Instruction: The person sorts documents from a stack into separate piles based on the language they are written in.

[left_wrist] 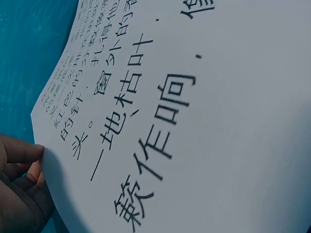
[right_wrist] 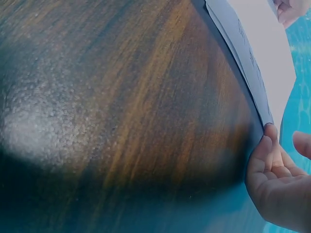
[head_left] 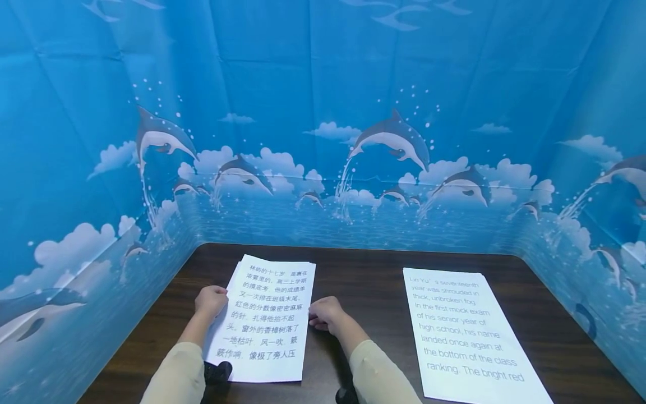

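A small stack of white paper sheets [head_left: 267,320] printed with large Chinese characters lies a little left of the middle of the table, its sheets slightly out of line at the top left. At its left edge my left hand [head_left: 211,303] pinches the paper between thumb and fingers; the left wrist view shows the thumb [left_wrist: 29,151] at the paper's border. On the opposite side, my right hand [head_left: 328,315] touches the right edge with bent fingers. In the right wrist view its fingertips [right_wrist: 269,131] meet the sheets' edge, while the thumb [right_wrist: 302,143] stands apart from the paper.
Another white paper sheet or stack [head_left: 469,336] with English text lies on the right of the dark wooden table [head_left: 363,280]. A blue curtain [head_left: 323,84] printed with dolphins and clouds encloses the table at the back and sides.
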### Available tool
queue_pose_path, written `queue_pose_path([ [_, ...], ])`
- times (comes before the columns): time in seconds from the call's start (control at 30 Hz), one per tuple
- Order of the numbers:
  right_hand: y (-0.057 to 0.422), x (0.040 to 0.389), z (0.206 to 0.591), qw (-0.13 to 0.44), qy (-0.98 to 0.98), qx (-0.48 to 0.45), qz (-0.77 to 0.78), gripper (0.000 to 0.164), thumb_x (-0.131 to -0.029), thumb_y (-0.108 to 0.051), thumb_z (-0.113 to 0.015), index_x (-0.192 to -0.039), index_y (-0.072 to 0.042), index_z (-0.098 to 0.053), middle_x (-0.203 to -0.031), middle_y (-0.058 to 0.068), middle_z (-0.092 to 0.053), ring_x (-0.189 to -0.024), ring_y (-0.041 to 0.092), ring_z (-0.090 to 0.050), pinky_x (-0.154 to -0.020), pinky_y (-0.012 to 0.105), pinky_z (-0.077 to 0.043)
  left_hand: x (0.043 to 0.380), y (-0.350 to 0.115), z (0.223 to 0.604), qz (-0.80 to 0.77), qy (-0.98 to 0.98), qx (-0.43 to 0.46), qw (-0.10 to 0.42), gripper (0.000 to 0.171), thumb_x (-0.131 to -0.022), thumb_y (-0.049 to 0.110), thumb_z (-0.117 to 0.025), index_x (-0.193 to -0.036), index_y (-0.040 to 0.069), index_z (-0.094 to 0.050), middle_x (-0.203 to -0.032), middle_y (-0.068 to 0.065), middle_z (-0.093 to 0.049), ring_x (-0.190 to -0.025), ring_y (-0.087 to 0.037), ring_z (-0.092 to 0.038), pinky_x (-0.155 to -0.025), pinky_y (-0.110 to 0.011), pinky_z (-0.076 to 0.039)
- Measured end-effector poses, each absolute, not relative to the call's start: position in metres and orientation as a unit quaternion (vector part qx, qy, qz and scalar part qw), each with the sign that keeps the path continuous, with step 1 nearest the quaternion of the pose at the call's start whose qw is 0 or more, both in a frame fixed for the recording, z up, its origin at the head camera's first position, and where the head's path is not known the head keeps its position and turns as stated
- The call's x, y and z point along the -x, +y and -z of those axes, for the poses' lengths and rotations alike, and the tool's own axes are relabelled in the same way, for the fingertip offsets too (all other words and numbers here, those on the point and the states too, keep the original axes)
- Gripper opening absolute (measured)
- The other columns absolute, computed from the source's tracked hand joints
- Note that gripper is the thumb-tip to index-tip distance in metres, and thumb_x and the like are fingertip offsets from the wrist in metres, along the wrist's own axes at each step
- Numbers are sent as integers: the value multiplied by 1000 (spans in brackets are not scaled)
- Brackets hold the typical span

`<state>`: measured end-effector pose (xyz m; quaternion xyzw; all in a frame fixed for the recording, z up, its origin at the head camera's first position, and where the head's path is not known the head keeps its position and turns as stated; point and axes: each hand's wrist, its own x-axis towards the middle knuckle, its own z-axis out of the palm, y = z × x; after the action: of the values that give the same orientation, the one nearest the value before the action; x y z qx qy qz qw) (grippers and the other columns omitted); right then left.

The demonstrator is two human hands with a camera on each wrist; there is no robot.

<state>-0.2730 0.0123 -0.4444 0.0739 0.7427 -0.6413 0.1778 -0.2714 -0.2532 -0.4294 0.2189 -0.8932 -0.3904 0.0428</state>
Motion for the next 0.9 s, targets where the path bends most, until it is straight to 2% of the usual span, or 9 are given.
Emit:
queue_pose_path([
  [0.17, 13, 271, 443, 192, 732, -56, 652, 16, -76, 3, -53, -91, 7, -58, -74, 12, -58, -56, 17, -56, -53, 27, -48, 270, -257, 432, 379, -895, -225, 65, 26, -76, 4, -46, -95, -11, -55, -92, -27, -53, -82, -36, -50, -68, -43, -41],
  [0.3, 13, 270, 440, 196, 727, -48, 656, 19, -76, 3, -53, -94, 8, -57, -76, 13, -58, -57, 18, -57, -53, 27, -48, 271, -258, 432, 378, -893, -232, 74, 28, -75, 7, -47, -95, -11, -55, -92, -27, -53, -81, -37, -49, -68, -44, -40],
  [0.53, 12, 271, 439, 190, 735, -47, 649, 20, -77, 1, -54, -96, 7, -56, -79, 13, -57, -63, 21, -58, -56, 30, -48, 271, -256, 430, 384, -889, -241, 72, 33, -77, 11, -48, -101, -11, -52, -100, -29, -50, -89, -39, -47, -76, -47, -38],
  [0.8, 13, 274, 439, 184, 738, -44, 647, 23, -78, -1, -55, -100, 8, -54, -81, 13, -56, -66, 23, -58, -58, 33, -48, 271, -254, 423, 393, -884, -244, 68, 37, -80, 16, -48, -103, -13, -50, -100, -30, -49, -88, -39, -47, -74, -46, -39],
  [0.9, 13, 275, 439, 187, 741, -49, 644, 24, -78, -1, -56, -100, 8, -54, -81, 12, -56, -66, 22, -58, -58, 33, -48, 283, -264, 440, 382, -887, -251, 72, 37, -82, 20, -48, -103, -10, -52, -100, -27, -51, -86, -37, -48, -69, -43, -41],
])
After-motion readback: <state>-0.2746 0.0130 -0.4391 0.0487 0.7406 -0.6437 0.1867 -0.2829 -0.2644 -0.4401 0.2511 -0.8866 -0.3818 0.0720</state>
